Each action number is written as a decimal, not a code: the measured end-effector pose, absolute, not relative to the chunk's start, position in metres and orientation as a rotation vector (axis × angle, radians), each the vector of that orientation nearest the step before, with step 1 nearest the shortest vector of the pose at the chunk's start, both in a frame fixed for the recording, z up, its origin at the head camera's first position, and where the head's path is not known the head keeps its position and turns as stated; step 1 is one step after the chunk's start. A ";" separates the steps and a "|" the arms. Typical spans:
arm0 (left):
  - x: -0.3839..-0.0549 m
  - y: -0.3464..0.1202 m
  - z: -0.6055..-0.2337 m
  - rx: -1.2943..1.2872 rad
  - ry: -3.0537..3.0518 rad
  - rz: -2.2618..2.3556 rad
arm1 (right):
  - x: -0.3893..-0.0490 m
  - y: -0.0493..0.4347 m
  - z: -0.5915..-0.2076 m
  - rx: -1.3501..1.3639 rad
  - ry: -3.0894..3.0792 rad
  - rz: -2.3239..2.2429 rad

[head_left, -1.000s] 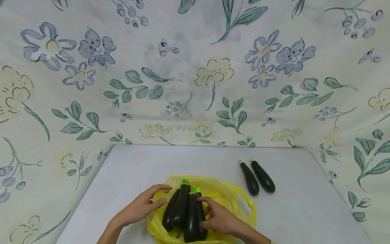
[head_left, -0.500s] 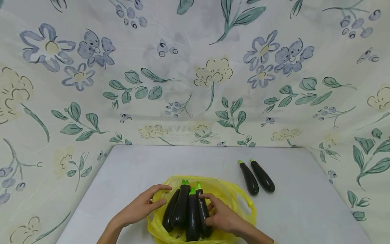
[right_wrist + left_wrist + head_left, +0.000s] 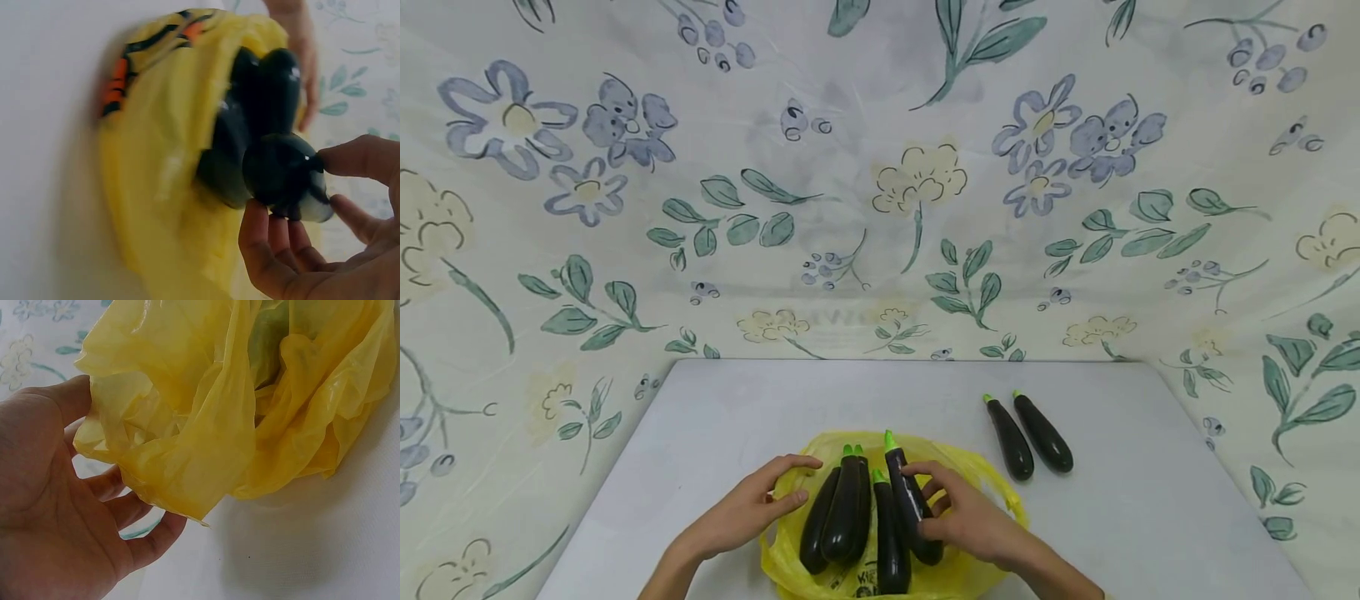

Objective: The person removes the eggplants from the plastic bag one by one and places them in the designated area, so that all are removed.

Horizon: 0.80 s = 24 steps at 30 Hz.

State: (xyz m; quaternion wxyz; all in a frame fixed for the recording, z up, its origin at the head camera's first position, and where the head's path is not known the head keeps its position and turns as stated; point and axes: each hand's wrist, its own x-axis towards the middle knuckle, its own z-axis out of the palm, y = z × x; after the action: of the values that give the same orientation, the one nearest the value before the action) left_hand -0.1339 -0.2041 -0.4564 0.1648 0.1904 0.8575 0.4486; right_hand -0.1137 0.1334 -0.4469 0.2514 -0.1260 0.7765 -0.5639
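A yellow plastic bag (image 3: 786, 554) lies with its mouth spread at the front of the table. Inside it several dark eggplants (image 3: 842, 517) with bright green stem ends lean side by side. My left hand (image 3: 748, 508) grips the bag's left rim; the left wrist view shows fingers (image 3: 128, 509) curled behind the thin plastic. My right hand (image 3: 966, 512) holds one eggplant (image 3: 908, 496) between thumb and fingers, over the bag's right half. In the right wrist view that eggplant (image 3: 278, 169) is seen from its rounded end, with fingertips around it.
Two more eggplants (image 3: 1030, 437) lie side by side on the white table (image 3: 1150, 500), right of and behind the bag. A floral cloth (image 3: 925, 250) hangs along the back and sides. Black and orange print (image 3: 115, 84) marks the bag's outside.
My right hand has moved right and slightly up with its eggplant, away from the others. A neighbouring eggplant has shifted right, leaving a gap. My left hand has stayed at the rim.
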 end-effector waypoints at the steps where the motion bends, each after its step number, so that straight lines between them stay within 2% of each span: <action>1: -0.134 -0.204 -0.456 0.541 2.445 1.280 | -0.114 0.136 -0.443 -0.357 2.122 -1.537; 7: -0.134 -0.205 -0.457 0.552 2.444 1.281 | -0.120 0.160 -0.416 -0.388 2.181 -1.579; 14: -0.133 -0.205 -0.456 0.563 2.450 1.281 | -0.142 0.209 -0.395 -0.294 2.433 -1.608; 24: -0.134 -0.205 -0.457 0.553 2.457 1.279 | -0.171 0.279 -0.420 -0.110 2.723 -1.520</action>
State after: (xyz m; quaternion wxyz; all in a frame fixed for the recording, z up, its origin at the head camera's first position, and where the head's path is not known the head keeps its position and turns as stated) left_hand -0.1336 -0.2050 -0.4571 0.1579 0.1934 0.8589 0.4472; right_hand -0.1707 0.2786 -0.4203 0.0106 -0.0353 0.8726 -0.4870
